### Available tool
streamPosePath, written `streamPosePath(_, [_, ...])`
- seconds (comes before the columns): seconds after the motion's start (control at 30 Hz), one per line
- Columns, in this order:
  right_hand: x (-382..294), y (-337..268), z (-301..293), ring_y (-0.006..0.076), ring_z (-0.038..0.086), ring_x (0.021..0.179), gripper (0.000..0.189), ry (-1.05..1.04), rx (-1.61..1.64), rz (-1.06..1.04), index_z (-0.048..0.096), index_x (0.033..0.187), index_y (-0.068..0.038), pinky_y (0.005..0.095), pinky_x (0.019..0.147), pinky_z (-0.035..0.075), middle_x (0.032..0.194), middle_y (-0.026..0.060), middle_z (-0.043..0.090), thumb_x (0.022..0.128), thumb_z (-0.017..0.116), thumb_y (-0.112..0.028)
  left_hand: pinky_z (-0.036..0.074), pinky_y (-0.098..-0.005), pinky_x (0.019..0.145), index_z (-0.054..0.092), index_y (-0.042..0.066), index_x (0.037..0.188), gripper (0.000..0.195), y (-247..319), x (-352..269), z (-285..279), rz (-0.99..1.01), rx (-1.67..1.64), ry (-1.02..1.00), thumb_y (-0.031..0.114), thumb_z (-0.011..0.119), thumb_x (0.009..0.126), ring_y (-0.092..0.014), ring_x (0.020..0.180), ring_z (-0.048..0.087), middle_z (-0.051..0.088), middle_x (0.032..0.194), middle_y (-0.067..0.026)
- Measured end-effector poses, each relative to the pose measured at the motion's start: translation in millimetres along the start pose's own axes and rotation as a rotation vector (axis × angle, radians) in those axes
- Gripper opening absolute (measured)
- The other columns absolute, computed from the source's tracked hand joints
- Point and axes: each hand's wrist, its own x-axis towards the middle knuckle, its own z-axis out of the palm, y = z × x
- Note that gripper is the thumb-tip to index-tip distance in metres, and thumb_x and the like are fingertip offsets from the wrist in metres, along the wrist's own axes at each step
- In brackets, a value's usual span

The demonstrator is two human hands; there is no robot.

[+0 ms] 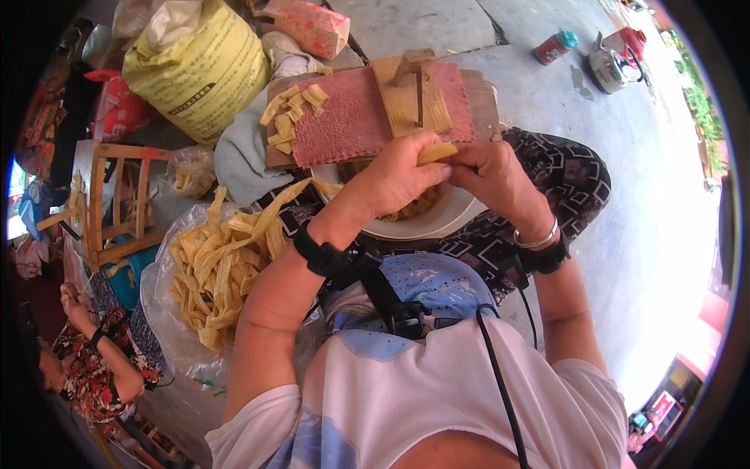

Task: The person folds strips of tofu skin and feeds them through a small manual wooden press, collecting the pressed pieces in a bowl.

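Between both hands is a short folded piece of pale yellow strip [437, 153]. My left hand [404, 170] grips its near end; the fingertips of my right hand [489, 179] pinch at its other end. Below the hands, a white basin [404, 233] holds cut yellow pieces, partly hidden by my hands. Beyond it lies a wooden board [483, 105] with a pink textured cloth [345, 111]. A wooden block with an upright metal blade [419, 99] stands on the cloth. Several short folded yellow pieces [285, 124] lie at the board's left. Long yellow strips [228, 264] fill a plastic bag at left.
A grey towel [249, 152], a yellow woven sack [199, 70] and a wooden stool [126, 199] are at left. Another person [102, 363] sits at lower left. A red flask [555, 48] and a metal kettle [609, 70] stand on the floor at upper right.
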Motion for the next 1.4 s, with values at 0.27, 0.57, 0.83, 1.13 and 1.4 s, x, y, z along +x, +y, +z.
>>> streamPosePath(0.27, [-18, 26, 22, 0.0298, 0.064, 0.073, 0.018, 0.078, -0.331, -0.223, 0.068, 0.094, -0.009, 0.0381, 0.062, 0.049, 0.078, 0.0122, 0.064, 0.077, 0.069, -0.014, 0.041, -0.0209, 0.061, 0.057, 0.003, 0.109, 0.022, -23, -28, -27, -0.117, 0.055, 0.125, 0.015, 0.056, 0.091, -0.003, 0.072, 0.049, 0.057, 0.088, 0.0025])
streamPosePath(0.57, [8, 14, 42, 0.0274, 0.065, 0.075, 0.016, 0.252, -0.409, -0.473, 0.064, 0.089, -0.005, 0.0353, 0.061, 0.051, 0.083, 0.0125, 0.065, 0.075, 0.069, -0.010, 0.045, -0.0265, 0.045, 0.060, 0.001, 0.086, 0.009, -18, -16, 18, -0.365, -0.521, -0.184, 0.007, 0.053, 0.089, -0.014, 0.049, 0.055, 0.060, 0.069, -0.0075])
streamPosePath(0.83, [-19, 13, 19, 0.0143, 0.063, 0.063, 0.011, -0.057, 0.015, -0.196, 0.070, 0.092, -0.003, 0.0285, 0.058, 0.050, 0.069, 0.0068, 0.066, 0.085, 0.067, -0.011, 0.036, -0.0200, 0.050, 0.065, 0.001, 0.093, 0.029, -14, -4, -30, 0.080, 0.445, 0.143, 0.028, 0.055, 0.096, -0.003, 0.058, 0.045, 0.054, 0.066, 0.0034])
streamPosePath(1.13, [-7, 3, 36, 0.0118, 0.059, 0.051, 0.018, 0.319, 0.549, 0.111, 0.070, 0.099, -0.004, 0.0250, 0.045, 0.043, 0.066, 0.0028, 0.064, 0.093, 0.059, -0.019, 0.035, -0.0196, 0.046, 0.057, 0.003, 0.097, 0.021, -3, -15, 23, -0.190, -0.547, 0.077, 0.021, 0.047, 0.097, -0.007, 0.055, 0.046, 0.055, 0.073, -0.0024])
streamPosePath(1.4, [-11, 16, 50, 0.0344, 0.064, 0.068, 0.029, 0.384, 0.024, -0.002, 0.064, 0.112, -0.008, 0.0351, 0.061, 0.052, 0.079, 0.0179, 0.065, 0.085, 0.056, -0.004, 0.036, -0.0187, 0.045, 0.056, 0.006, 0.093, 0.009, -25, -21, 23, -0.332, -0.688, 0.046, 0.014, 0.060, 0.091, -0.006, 0.053, 0.046, 0.056, 0.073, -0.0023])
